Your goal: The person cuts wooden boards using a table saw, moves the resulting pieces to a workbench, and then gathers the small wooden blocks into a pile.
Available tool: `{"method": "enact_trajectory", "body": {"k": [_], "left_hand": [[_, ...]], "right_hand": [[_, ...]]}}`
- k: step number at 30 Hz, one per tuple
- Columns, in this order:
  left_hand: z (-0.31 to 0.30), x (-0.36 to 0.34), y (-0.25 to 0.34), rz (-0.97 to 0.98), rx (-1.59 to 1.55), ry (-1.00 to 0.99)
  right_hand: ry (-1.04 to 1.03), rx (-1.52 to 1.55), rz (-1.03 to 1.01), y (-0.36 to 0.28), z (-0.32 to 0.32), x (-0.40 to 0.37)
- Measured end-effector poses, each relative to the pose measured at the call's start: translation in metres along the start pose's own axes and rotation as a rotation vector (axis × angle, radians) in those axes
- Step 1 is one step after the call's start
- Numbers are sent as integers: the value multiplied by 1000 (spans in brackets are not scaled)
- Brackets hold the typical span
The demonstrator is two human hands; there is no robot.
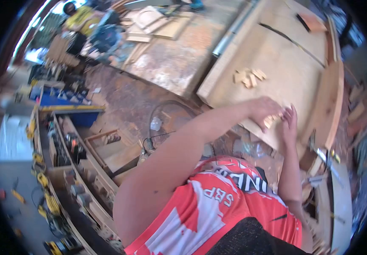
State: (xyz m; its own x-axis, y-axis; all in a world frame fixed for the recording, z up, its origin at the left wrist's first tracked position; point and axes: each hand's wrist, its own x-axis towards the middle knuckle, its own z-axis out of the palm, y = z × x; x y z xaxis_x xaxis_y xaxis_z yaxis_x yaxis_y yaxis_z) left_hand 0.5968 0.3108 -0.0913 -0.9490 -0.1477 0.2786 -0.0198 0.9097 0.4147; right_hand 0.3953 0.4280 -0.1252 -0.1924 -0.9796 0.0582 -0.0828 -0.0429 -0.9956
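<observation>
My left hand [265, 110] is curled over several small light wooden pieces [271, 120], which show between its thumb and fingers. My right hand [290, 123] comes up close beside it, and the fingertips of both hands meet or nearly meet. Those right fingers are bent together, but what they pinch, if anything, is blurred and too small to make out. Both hands are above the near end of a broad wooden panel [277, 63]. Farther up on that panel lies a loose pile of similar small wooden pieces [250, 78].
A curved wooden board [328, 104] edges the panel's right side. A dark strap [283, 38] and a reddish block [311, 23] lie at its far end. Cut boards [149, 21] rest on the worktable at upper left. Power tools [52, 204] line the left; a person [83, 20] sits beyond.
</observation>
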Motion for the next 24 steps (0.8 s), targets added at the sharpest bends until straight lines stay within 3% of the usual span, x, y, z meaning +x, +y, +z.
{"method": "enact_trajectory", "body": {"k": [7,11,18,20,24], "left_hand": [[-17,5,17,-82,74,-126],[-1,-7,22,-180,87,39],[-32,-65,90,-561,-159,194],[-46,-92,112,-660,-281,321],[-70,-158,150,-817,-501,474]], "right_hand": [[-3,-55,-77,7,2,-2],[82,-28,-85,9,7,-5],[240,-243,-71,-13,45,12],[171,-626,-391,-15,64,32],[-10,-797,-479,-55,120,85]]}}
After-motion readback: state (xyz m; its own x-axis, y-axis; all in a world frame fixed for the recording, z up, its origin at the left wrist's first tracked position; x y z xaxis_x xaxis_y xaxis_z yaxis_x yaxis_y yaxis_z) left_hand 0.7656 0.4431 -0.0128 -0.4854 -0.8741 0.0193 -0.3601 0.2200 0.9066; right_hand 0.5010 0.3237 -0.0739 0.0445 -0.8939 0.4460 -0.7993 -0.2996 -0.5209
